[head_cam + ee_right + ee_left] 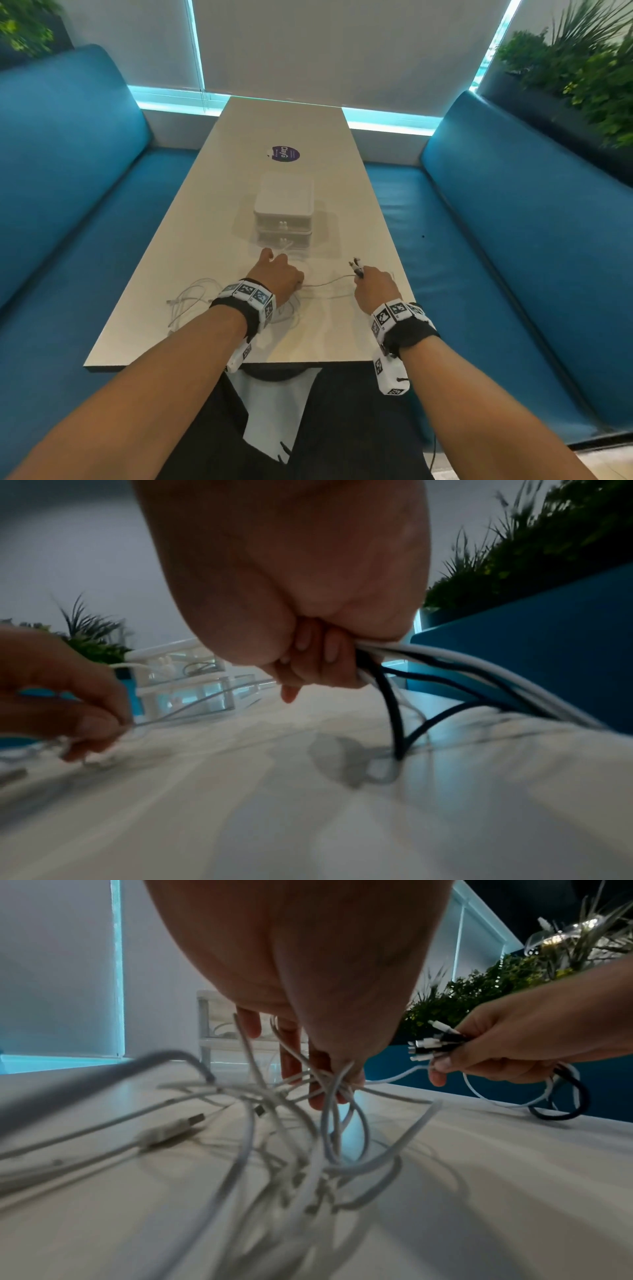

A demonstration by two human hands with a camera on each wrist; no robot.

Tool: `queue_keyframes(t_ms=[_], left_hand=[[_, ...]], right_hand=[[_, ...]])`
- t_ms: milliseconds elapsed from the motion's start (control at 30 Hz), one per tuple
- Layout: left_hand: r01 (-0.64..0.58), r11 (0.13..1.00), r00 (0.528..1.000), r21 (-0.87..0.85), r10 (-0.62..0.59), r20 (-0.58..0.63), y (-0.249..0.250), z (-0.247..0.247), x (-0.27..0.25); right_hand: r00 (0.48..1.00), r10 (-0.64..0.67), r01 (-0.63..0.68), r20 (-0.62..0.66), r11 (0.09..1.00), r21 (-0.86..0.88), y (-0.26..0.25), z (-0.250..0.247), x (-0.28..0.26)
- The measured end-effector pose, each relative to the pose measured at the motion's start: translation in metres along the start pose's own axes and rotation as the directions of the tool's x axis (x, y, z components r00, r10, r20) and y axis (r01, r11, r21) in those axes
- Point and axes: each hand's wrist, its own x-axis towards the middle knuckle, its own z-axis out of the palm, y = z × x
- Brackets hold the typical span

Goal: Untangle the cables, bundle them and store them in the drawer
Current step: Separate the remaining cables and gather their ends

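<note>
Two hands over one desk [191,219], tangled white cables [274,1150] pinched by left hand [279,277], bunched cable ends [435,1045] gripped by right hand [375,286], one two-drawer unit [283,214] farther off.

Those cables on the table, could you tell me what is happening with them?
A person is sorting them. The right hand grips a gathered bunch of connector ends; the left hand pinches strands of the white cable tangle on the table. The small drawer unit stands behind, apparently shut.
</note>
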Motion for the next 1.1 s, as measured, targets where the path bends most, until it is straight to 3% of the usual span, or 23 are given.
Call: queue_keyframes(t_ms=[167,300,533,733,833,967,1100], left_hand=[[-0.011,1.0,1.0,-0.002,0.011,0.011,0.021,-0.006,0.009],[0.009,1.0,1.0,0.002,-0.009,-0.009,0.031,-0.01,0.01],[0.15,0.989,0.988,0.008,-0.149,-0.034,0.019,-0.013,0.006],[0.349,0.935,0.935,-0.059,-0.351,-0.039,0.011,-0.015,0.006],[0.324,0.944,0.944,-0.06,-0.327,-0.052,0.011,-0.011,0.009],[0.19,0.98,0.971,-0.06,-0.196,-0.133,0.022,-0.005,0.015],[0.113,0.961,0.976,-0.254,-0.154,-0.15,0.03,0.003,0.024]], right_hand=[[0.99,-0.103,0.115,-0.102,0.986,0.119,-0.024,0.007,-0.004],[0.965,-0.247,0.257,-0.091,0.959,0.119,-0.029,0.013,-0.014],[0.998,-0.033,0.032,-0.05,0.999,-0.03,-0.016,-0.002,-0.008],[0.985,-0.157,0.163,-0.069,0.983,0.088,-0.021,0.0,-0.01],[0.974,-0.223,0.227,-0.046,0.962,0.148,-0.022,0.001,-0.013],[0.958,-0.284,0.277,0.02,0.946,0.166,-0.028,0.004,-0.014],[0.964,-0.259,0.245,0.06,0.953,0.178,-0.031,0.01,-0.015]])
